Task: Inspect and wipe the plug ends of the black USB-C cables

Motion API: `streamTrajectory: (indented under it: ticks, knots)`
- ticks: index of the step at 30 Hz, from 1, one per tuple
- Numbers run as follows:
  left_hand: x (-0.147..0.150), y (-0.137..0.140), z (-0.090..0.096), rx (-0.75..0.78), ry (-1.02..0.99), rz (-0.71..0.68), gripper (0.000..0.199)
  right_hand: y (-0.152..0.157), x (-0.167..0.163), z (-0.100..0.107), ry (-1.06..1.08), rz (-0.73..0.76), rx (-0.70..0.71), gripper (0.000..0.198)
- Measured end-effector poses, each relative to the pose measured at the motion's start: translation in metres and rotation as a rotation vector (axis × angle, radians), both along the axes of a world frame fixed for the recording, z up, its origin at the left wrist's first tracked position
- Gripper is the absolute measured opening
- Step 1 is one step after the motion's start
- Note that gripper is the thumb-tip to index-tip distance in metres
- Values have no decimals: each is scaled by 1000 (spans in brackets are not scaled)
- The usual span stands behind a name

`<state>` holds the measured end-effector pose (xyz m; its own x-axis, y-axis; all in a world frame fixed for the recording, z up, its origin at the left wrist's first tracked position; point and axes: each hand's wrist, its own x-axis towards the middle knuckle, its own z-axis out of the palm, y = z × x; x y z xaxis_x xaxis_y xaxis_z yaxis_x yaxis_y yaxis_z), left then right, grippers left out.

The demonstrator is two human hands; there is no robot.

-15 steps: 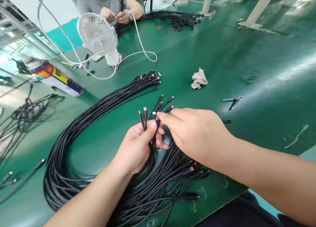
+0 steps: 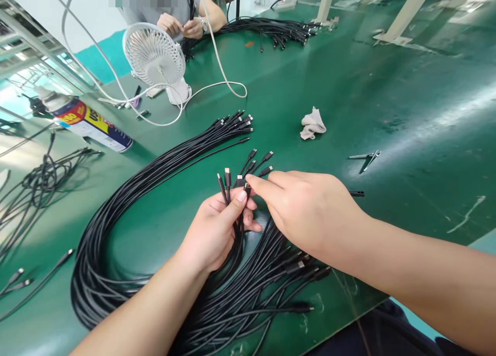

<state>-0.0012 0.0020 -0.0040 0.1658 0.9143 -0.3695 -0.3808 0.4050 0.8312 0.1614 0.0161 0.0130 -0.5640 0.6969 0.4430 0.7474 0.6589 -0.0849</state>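
Note:
My left hand (image 2: 211,221) is closed around several black USB cables (image 2: 228,178), its thumb pressed on them. Their metal-tipped plugs stick up above the fingers. My right hand (image 2: 310,203) is closed too, its index fingertip against a cable plug (image 2: 247,187) beside the left thumb; its thumb is hidden. More plugs (image 2: 268,156) fan out just beyond the fingers. A thick bundle of black cables (image 2: 112,206) curves around on the left, its far plugs lying beyond my hands. Other cable ends (image 2: 300,265) lie under my right wrist.
On the green table (image 2: 271,97) stand a white fan (image 2: 155,56) with a looping white cord and a spray can (image 2: 93,121). A crumpled tissue (image 2: 313,124) and metal tweezers (image 2: 366,159) lie right. Across the table, a person's hands (image 2: 182,26) hold cables. Loose cables (image 2: 42,183) lie left.
My hands stay nearly in place, with the plugs between them shifting very slightly. The view has moved a little. The left fingers have drawn in slightly.

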Motion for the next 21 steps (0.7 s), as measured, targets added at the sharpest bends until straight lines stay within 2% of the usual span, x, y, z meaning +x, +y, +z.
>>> streamTrajectory:
  ticks: [21]
  knots:
    - [-2, 0, 2, 11, 0, -41, 27, 1, 3, 2, 23, 17, -15, 35]
